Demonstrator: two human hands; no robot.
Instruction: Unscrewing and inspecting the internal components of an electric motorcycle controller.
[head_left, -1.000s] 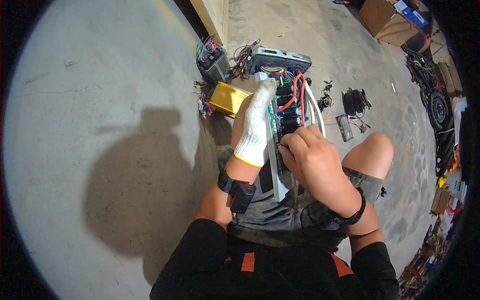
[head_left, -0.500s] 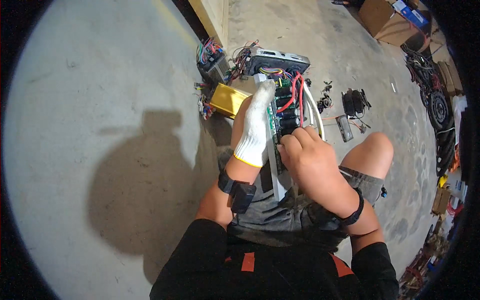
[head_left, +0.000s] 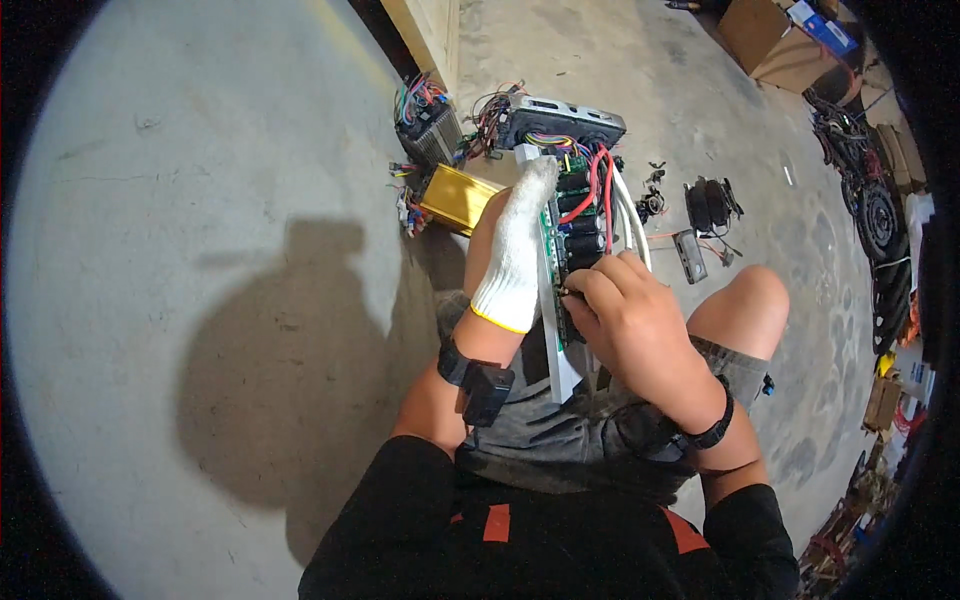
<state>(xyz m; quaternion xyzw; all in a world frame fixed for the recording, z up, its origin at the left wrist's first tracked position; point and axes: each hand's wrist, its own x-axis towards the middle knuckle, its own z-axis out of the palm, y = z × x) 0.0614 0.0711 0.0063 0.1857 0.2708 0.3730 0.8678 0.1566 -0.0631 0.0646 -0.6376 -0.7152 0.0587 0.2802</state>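
Note:
My left hand (head_left: pixel 517 245), in a white knit glove, grips a circuit board (head_left: pixel 553 262) by its long metal edge strip (head_left: pixel 556 365). The board stands on edge above my lap. Black cylindrical capacitors (head_left: pixel 582 225) line its right face, with thick red wires (head_left: pixel 608 190) and white cables (head_left: pixel 630 215) at the far end. My bare right hand (head_left: pixel 630 315) is closed, thumb and fingertips pinched against the board's near half. Whatever sits between those fingertips is too small to make out.
Beyond the board lies a grey-and-black housing (head_left: pixel 565 122) with bundled wires. A gold metal box (head_left: pixel 458 199) and a finned controller (head_left: pixel 432 135) stand left of it. Black coiled parts (head_left: pixel 710 205) and a small metal plate (head_left: pixel 690 256) lie right. A cardboard box (head_left: pixel 765 40) stands far right.
The board and both hands have shifted slightly to the right. My right hand's thumb and fingertips have drawn a little back from the board's face, exposing more of it.

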